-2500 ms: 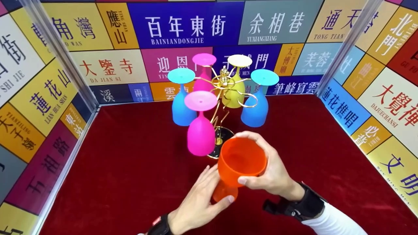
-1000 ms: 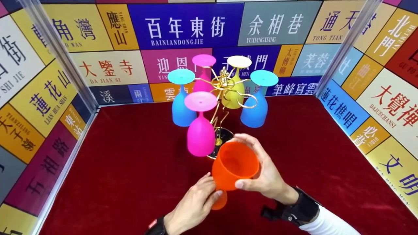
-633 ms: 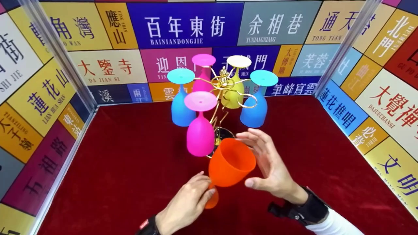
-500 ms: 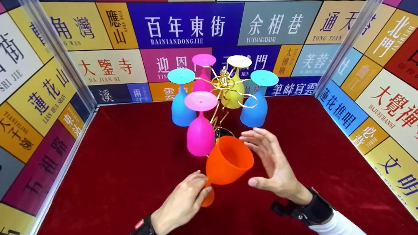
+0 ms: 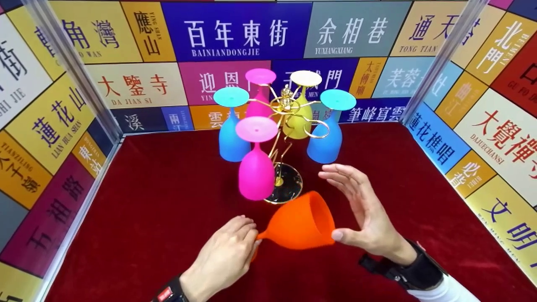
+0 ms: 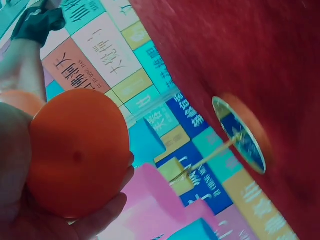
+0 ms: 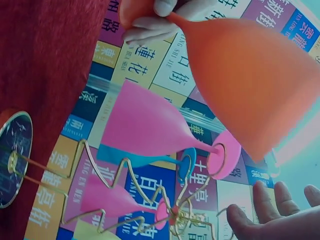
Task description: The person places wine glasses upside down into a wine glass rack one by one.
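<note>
An orange goblet [image 5: 293,224] lies tilted on its side in the air, its mouth to the right. My left hand [image 5: 222,251] grips its stem close to the foot; the round orange foot [image 6: 77,155] faces the left wrist camera. Beside the mouth, my right hand [image 5: 369,222] is spread, thumb near the rim. The right wrist view shows its fingers [image 7: 267,202] apart from the bowl. Beyond both hands stands a gold wire glass rack [image 5: 287,107] with a black round base [image 5: 289,182]. The nearest hanging glass is a pink goblet [image 5: 256,174], upside down.
Also upside down on the rack are a left blue goblet [image 5: 234,138], a right blue goblet [image 5: 325,144], a yellow goblet [image 5: 298,121] and a rear pink goblet [image 5: 256,105]. A dark red cloth [image 5: 168,188] covers the table, with colourful sign-covered walls [image 5: 235,31] around it.
My right hand has let go of the orange goblet's bowl and moved right. The left hand has closed on the stem, moved left, and turned the goblet from mouth-up to sideways.
</note>
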A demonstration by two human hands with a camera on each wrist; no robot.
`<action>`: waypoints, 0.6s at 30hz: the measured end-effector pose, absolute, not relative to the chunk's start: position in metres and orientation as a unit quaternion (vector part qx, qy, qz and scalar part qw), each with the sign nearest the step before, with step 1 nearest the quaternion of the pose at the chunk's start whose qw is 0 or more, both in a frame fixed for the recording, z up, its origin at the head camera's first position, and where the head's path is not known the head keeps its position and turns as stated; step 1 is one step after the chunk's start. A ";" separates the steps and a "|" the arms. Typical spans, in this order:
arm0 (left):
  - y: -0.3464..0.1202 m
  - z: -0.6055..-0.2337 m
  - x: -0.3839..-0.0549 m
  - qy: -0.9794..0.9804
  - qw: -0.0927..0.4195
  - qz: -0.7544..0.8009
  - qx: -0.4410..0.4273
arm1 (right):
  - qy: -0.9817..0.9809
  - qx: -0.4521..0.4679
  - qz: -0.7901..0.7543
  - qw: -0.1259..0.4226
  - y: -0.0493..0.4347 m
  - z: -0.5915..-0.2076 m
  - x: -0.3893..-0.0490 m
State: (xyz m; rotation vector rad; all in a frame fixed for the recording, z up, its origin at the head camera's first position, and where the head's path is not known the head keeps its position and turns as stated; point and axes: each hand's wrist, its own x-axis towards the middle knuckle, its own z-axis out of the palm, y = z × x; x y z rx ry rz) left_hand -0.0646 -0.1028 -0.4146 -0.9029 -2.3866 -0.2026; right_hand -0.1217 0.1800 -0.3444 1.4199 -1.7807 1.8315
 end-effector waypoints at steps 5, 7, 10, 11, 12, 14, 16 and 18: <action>-0.106 -0.410 -0.065 -0.888 0.303 -0.013 -0.345 | -0.623 0.484 0.605 0.106 0.184 -0.343 -0.120; -0.107 -0.409 -0.065 -0.888 0.306 0.000 -0.342 | -0.628 0.485 0.600 0.105 0.185 -0.342 -0.119; -0.109 -0.407 -0.064 -0.887 0.312 0.031 -0.339 | -0.637 0.488 0.588 0.098 0.186 -0.341 -0.119; -0.110 -0.406 -0.064 -0.886 0.312 0.045 -0.339 | -0.642 0.488 0.583 0.095 0.186 -0.341 -0.118; -0.110 -0.405 -0.064 -0.886 0.311 0.060 -0.339 | -0.648 0.488 0.578 0.090 0.187 -0.341 -0.118; -0.112 -0.403 -0.063 -0.883 0.307 0.094 -0.342 | -0.662 0.487 0.564 0.080 0.187 -0.340 -0.118; -0.112 -0.400 -0.062 -0.880 0.303 0.126 -0.343 | -0.675 0.488 0.549 0.072 0.187 -0.339 -0.117; -0.112 -0.398 -0.061 -0.876 0.301 0.150 -0.346 | -0.686 0.490 0.533 0.066 0.187 -0.338 -0.117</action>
